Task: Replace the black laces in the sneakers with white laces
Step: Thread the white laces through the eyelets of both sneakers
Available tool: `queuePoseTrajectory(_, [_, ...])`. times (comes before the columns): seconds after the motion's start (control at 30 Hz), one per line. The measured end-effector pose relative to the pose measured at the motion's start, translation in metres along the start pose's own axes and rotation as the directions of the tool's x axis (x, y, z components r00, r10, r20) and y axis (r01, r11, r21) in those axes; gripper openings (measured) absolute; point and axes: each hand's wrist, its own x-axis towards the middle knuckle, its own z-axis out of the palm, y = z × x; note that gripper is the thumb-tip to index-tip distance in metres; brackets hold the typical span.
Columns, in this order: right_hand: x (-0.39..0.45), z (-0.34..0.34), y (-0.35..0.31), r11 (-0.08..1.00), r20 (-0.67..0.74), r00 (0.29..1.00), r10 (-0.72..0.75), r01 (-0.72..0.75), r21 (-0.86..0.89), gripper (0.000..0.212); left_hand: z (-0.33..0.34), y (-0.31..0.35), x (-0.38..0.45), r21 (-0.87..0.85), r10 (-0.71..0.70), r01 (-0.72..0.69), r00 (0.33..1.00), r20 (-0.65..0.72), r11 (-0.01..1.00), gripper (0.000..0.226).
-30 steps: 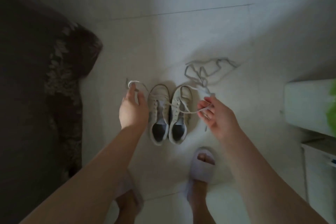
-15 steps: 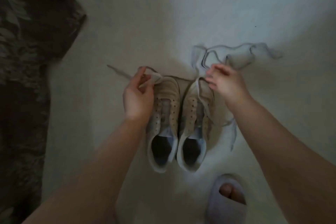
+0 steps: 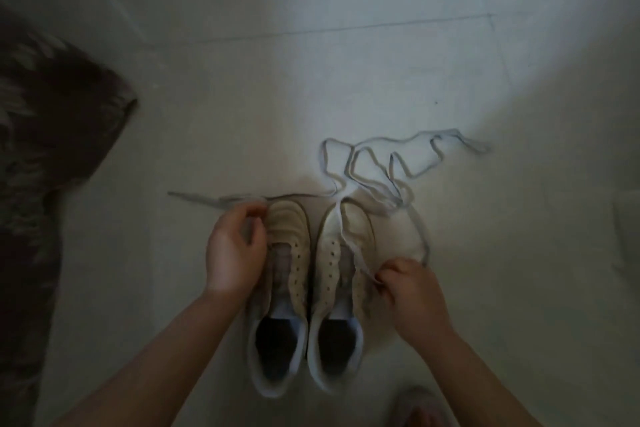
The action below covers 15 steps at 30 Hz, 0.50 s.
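Two white sneakers stand side by side on the floor, toes pointing away: the left sneaker point(image 3: 289, 253) and the right sneaker point(image 3: 341, 253). Both have bare eyelets. A long white lace point(image 3: 381, 163) lies in loose loops beyond the toes, and one end trails left past the left sneaker's toe. My left hand point(image 3: 233, 250) sits beside the left sneaker's toe, fingers curled on the lace there. My right hand point(image 3: 407, 288) is at the right sneaker's outer side and pinches a strand that runs down over its tongue. No black lace is visible.
A dark patterned rug point(image 3: 45, 156) covers the floor on the left. My foot in a pale slipper point(image 3: 419, 406) shows at the bottom edge. A pale object point(image 3: 627, 229) sits at the right edge. The sneakers rest on light floor tiles point(image 3: 346, 45).
My right hand has come back from the right sneaker's toe to its eyelet side, still holding a strand. The left hand has lowered beside the left toe. The view has shifted.
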Motion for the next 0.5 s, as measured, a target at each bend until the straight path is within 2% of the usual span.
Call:
queuePoseTrajectory(0.1, [0.008, -0.019, -0.008, 0.995, -0.076, 0.994, 0.084, -0.079, 0.057, 0.026, -0.008, -0.011, 0.008, 0.032, -0.045, 0.045, 0.999, 0.002, 0.998, 0.031])
queuePoseTrajectory(0.2, [0.018, -0.052, -0.028, 0.944, -0.104, 0.972, 0.209, -0.173, 0.282, 0.021, -0.02, -0.036, 0.012, 0.253, 0.04, -0.05, 0.998, 0.047, 0.966, 0.045])
queuePoseTrajectory(0.23, [0.024, -0.062, -0.039, 0.89, -0.108, 0.962, 0.25, -0.184, 0.417, 0.023, -0.023, -0.044, 0.012, 0.317, 0.072, -0.094, 0.994, 0.083, 0.944, 0.045])
queuePoseTrajectory(0.27, [0.033, -0.068, -0.051, 0.789, -0.082, 0.949, 0.305, -0.203, 0.58, 0.026, -0.025, -0.051, 0.012, 0.354, 0.092, -0.127, 0.989, 0.114, 0.927, 0.043])
queuePoseTrajectory(0.33, [0.052, -0.068, -0.072, 0.494, 0.048, 0.928, 0.37, -0.24, 0.836, 0.03, -0.027, -0.055, 0.008, 0.356, 0.127, -0.176, 0.979, 0.158, 0.918, 0.04])
queuePoseTrajectory(0.37, [0.06, -0.066, -0.083, 0.357, 0.113, 0.922, 0.371, -0.253, 0.899, 0.032, -0.027, -0.055, 0.005, 0.328, 0.15, -0.201, 0.973, 0.174, 0.923, 0.039])
queuePoseTrajectory(0.4, [0.067, -0.064, -0.091, 0.279, 0.153, 0.924, 0.35, -0.259, 0.925, 0.033, -0.025, -0.052, 0.001, 0.291, 0.17, -0.22, 0.967, 0.188, 0.931, 0.037])
queuePoseTrajectory(0.43, [0.072, -0.062, -0.099, 0.248, 0.173, 0.934, 0.312, -0.256, 0.934, 0.033, -0.025, -0.048, -0.003, 0.247, 0.187, -0.233, 0.962, 0.196, 0.941, 0.035])
queuePoseTrajectory(0.5, [0.078, -0.055, -0.108, 0.256, 0.177, 0.953, 0.247, -0.24, 0.936, 0.029, -0.024, -0.042, -0.012, 0.156, 0.219, -0.249, 0.957, 0.189, 0.956, 0.027])
